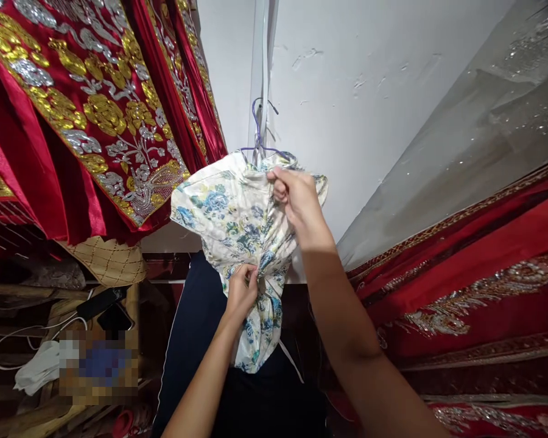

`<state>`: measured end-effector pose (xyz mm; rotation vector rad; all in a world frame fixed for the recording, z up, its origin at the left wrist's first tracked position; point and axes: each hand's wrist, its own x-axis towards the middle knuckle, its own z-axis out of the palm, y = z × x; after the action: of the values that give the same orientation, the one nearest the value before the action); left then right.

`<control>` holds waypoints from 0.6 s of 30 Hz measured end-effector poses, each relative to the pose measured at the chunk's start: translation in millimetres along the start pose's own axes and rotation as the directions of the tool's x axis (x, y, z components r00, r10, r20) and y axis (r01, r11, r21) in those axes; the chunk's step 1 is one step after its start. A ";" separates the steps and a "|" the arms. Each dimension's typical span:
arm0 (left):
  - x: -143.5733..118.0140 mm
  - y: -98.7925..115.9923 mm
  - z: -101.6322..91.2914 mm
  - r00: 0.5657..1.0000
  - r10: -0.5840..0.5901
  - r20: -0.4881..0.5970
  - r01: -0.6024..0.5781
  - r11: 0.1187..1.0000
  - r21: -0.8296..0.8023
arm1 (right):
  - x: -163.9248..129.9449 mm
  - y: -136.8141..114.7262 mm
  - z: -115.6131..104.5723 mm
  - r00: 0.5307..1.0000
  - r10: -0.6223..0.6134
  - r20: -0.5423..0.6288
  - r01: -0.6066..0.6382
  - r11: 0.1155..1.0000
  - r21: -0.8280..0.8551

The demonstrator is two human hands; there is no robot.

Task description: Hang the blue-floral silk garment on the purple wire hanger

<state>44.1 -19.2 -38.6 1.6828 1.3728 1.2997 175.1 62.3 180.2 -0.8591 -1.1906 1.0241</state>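
A white blouse (237,210) with blue and green flowers is on a thin purple hanger (257,131) in front of me. Its lower part bunches and narrows toward my lap. My right hand (296,191) pinches the blouse's front edge just below the neckline, fingers curled in. Lower down, my left hand (243,289) has thumb and fingers closed on the same front line near the waist. Whatever fastening lies between the fingertips is too small to make out. The front looks drawn together between the two hands.
Red garments with gold and silver embroidery (105,115) hang at the left. Sheer white fabric (438,146) and beaded red garments (475,298) hang at the right. A wooden rack (132,304) at lower left bears a dark phone (115,317), a white cable and a white cloth (43,365).
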 end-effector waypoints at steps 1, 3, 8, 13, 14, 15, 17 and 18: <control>3.7 -0.1 -2.1 1.000 0.006 0.017 -0.006 1.000 0.004 | 5.4 -6.6 3.7 1.000 -0.028 -0.001 0.028 1.000 -0.004; 17.2 7.7 -12.4 0.996 0.053 0.069 -0.053 0.999 0.000 | 6.3 -9.7 8.3 0.998 -0.061 0.018 0.062 0.998 -0.011; 81.4 82.3 -62.0 0.918 0.387 -0.089 -0.394 0.915 -0.091 | -11.8 1.2 9.7 0.995 -0.063 0.076 0.064 0.998 -0.011; 137.4 162.8 -90.6 0.776 0.622 -0.099 -0.613 0.782 0.110 | -11.7 2.6 14.8 0.975 -0.206 0.085 0.214 0.971 -0.104; 142.4 170.7 -93.4 0.761 0.645 -0.067 -0.633 0.761 0.141 | -10.4 6.8 14.4 0.972 -0.224 0.070 0.232 0.963 -0.136; 145.9 175.1 -97.1 0.748 0.661 -0.062 -0.647 0.746 0.155 | -9.6 13.2 13.0 0.972 -0.228 0.054 0.234 0.955 -0.180; 150.7 173.4 -110.1 0.731 0.665 -0.152 -0.650 0.747 0.139 | -11.0 31.9 7.9 0.982 -0.187 0.039 0.191 0.940 -0.283; 153.4 167.1 -120.0 0.724 0.644 -0.247 -0.639 0.761 0.114 | -13.7 42.9 4.7 0.989 -0.143 0.038 0.147 0.937 -0.317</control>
<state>-9.7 64.0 198.1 2.1662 0.9465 1.9697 162.4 63.1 136.8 -0.9992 -1.4350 0.7280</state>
